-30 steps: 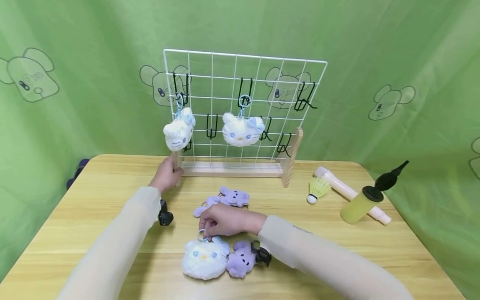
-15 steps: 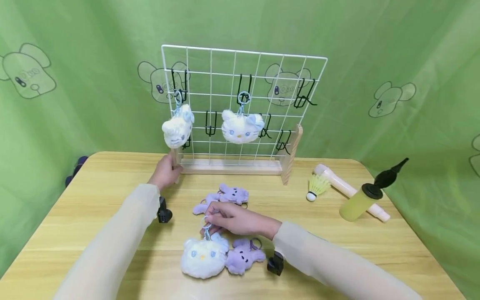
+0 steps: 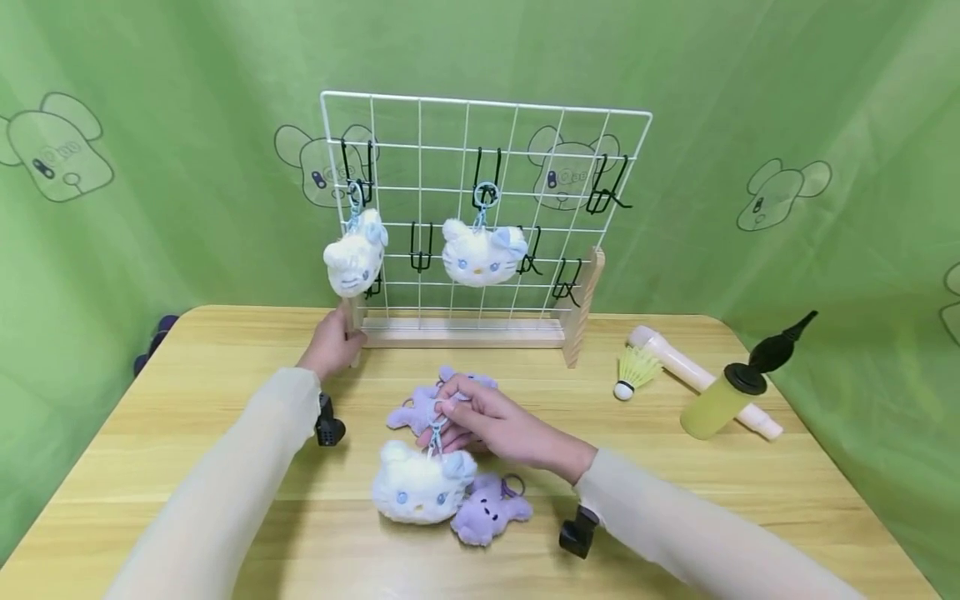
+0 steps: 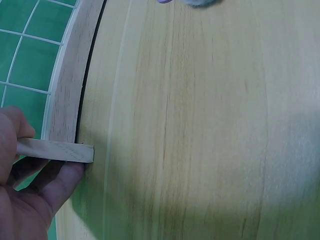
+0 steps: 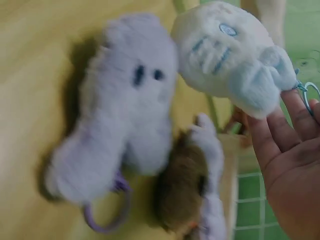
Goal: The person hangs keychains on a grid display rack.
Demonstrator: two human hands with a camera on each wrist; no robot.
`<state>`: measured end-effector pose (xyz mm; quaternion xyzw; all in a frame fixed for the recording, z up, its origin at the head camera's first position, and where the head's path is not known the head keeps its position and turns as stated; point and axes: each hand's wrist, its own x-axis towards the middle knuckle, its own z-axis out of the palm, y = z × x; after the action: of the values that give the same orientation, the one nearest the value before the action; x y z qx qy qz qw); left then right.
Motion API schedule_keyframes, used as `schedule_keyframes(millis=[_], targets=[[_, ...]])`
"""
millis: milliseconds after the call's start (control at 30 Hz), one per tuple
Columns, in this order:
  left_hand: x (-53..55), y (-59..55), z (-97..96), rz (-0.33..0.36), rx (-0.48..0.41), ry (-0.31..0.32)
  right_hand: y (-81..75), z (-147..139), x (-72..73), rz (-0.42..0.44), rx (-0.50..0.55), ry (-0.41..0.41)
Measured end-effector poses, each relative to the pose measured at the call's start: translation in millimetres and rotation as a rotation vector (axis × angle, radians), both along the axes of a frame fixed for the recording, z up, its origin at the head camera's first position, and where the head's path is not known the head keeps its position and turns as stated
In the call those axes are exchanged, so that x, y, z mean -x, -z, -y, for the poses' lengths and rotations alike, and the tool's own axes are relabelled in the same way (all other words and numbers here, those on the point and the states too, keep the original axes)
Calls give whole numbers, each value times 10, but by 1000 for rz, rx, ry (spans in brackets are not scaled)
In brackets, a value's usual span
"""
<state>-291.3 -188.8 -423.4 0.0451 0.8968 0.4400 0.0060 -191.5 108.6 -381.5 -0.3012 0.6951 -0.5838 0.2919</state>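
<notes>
White cat plush [image 3: 422,492] on near side of table [image 3: 315,533], just left of purple plush [image 3: 489,512]. Right hand [image 3: 491,421] pinches its blue ring [image 5: 305,96]; left hand [image 3: 330,343] grips wooden rack foot [image 4: 62,151]. Probably light, soft, squashy; ring seems best hold.

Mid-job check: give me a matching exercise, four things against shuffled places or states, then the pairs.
1. Bare left hand
2. Bare right hand
3. Yellow shuttlecock with white tip
4. White metal wire grid panel

A. Bears two hanging white plush cat-head keychains
B. Beside the pale pink microphone-shaped stick
C. Holds a third white plush cat-head keychain
D. Grips the pale wooden left stand leg

Pairs: 1-D; 2-C; 3-B; 4-A
</notes>
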Motion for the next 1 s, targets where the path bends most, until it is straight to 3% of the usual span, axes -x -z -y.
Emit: schedule_keyframes(millis=[200, 433, 833, 1000], targets=[[1, -9, -1, -1, -2, 0, -278, -256, 79, -218, 7, 141], [-21, -15, -23, -1, -5, 2, -672, -679, 282, -461, 63, 342], [15, 71, 19, -6, -15, 3, -1251, -1160, 676, -552, 316, 702], [7, 51, 16, -17, -12, 4, -1352, -1254, 833, -622, 271, 799]])
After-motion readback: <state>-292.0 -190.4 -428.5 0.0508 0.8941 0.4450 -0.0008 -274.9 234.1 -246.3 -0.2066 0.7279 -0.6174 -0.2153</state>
